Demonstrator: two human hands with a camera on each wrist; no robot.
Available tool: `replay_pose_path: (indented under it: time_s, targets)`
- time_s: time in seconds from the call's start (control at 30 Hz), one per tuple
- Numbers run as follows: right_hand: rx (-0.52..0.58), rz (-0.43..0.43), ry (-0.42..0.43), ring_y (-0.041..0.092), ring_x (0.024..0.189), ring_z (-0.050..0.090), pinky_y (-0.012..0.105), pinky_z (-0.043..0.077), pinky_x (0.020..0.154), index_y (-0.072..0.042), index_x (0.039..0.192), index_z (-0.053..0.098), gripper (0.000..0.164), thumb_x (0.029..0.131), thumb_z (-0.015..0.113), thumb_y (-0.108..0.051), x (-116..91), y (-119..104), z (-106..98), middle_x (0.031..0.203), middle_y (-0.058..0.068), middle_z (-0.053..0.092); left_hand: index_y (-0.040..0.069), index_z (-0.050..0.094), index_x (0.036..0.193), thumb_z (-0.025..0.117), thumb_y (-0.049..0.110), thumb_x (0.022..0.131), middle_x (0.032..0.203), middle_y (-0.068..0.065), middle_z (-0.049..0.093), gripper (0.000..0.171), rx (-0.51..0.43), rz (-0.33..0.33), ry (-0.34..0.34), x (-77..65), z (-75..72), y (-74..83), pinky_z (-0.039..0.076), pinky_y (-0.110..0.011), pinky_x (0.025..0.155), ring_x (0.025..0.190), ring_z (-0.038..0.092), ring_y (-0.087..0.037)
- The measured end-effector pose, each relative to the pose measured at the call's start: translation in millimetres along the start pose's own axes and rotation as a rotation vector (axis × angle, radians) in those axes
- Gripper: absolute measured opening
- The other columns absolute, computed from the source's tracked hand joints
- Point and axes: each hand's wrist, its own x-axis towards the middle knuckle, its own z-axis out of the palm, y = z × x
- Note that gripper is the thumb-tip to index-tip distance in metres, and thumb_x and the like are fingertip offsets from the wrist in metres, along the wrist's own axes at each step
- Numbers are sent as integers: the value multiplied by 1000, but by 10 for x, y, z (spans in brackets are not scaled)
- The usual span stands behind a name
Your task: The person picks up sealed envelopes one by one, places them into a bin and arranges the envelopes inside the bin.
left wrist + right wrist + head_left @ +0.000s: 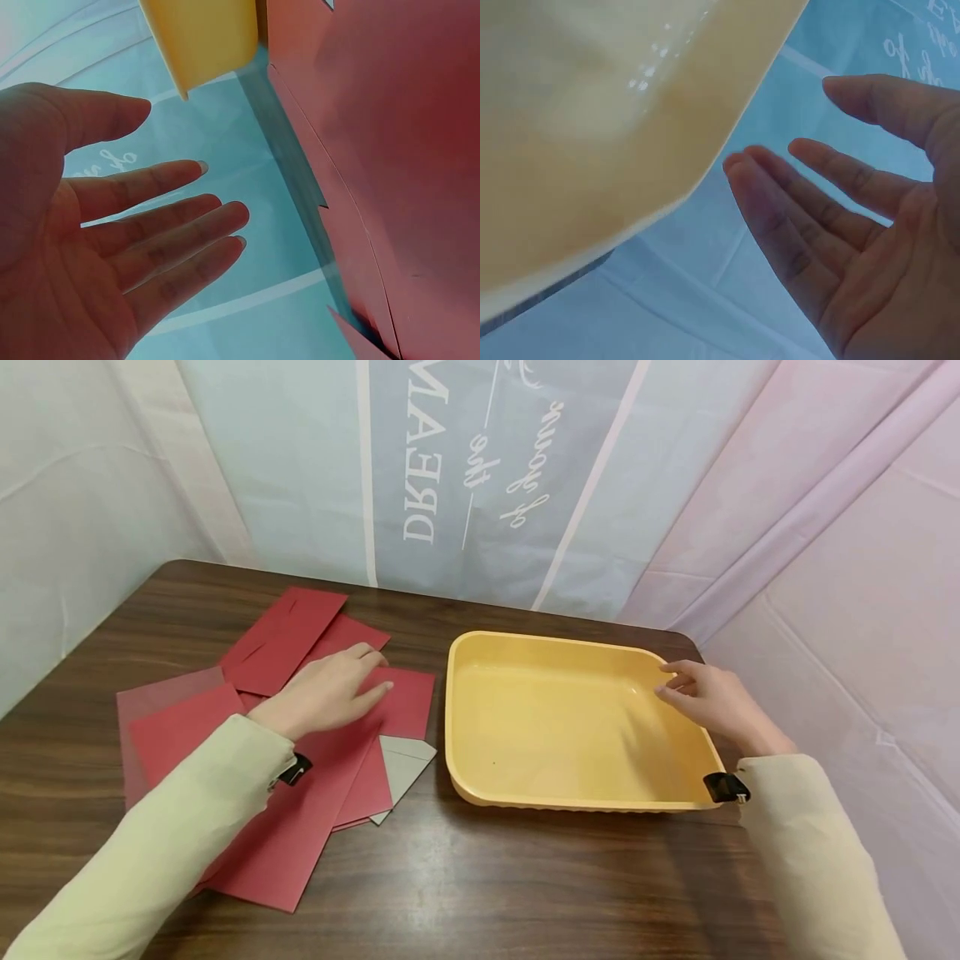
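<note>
Two bare hands reach in over the desk (480, 893), both with fingers extended and thumbs set wide apart, and neither holds anything. The left hand (326, 689) hovers above a loose pile of red paper pieces (281, 827), palm facing the desk's right edge; the head view leaves it unclear whether the fingers touch the paper. These pieces overlap at odd angles on the left half of the desk, reaching from near the far edge toward the near edge. One red piece with two slits (287, 639) lies on the side nearest the far left corner. A grey paper piece (408, 760) pokes out from under the pile on its right.

Toward the far right corner sits a yellow tray (555, 727), just beside the pile. The right hand (708, 693) is at the tray's right rim, fingers slightly bent, fingertips close to the wall. Pale sleeves (165, 827) and black wristbands (726, 787) show on both arms. Past the far edge hangs a printed cloth (300, 468) with mirrored lettering.
</note>
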Motion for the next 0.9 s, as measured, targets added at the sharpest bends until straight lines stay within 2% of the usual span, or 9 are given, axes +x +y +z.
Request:
replay_pose_path:
  time_s: [0.23,0.53,0.67,0.9]
  targets:
    - [-24,35,17,45,98,61,55,46,83,10,122,55,47,93,60,-26,-41,174,-1,107,30,63,-5,56,122,57,23,95,119,-19,58,39,-2,6,2,-51,1,-19,50,-48,88,105,60,-31]
    - [-11,147,-70,51,108,54,58,45,85,12,133,44,60,94,59,-32,-136,355,8,119,36,56,-4,56,122,58,23,95,120,-18,58,39,3,-1,1,-81,-4,-19,50,-48,88,106,61,-32]
    - [-23,155,-103,53,109,52,60,44,85,12,135,41,63,94,58,-33,-133,387,8,119,35,58,-4,56,122,59,22,94,119,-18,59,39,11,-9,9,-122,3,-38,52,-47,86,104,62,-31]
    - [-32,141,-176,47,101,59,52,49,79,14,132,43,63,93,59,-32,-125,431,9,110,32,63,-4,56,123,60,24,93,120,-18,58,41,22,-30,8,-181,6,-93,53,-48,82,105,62,-31]
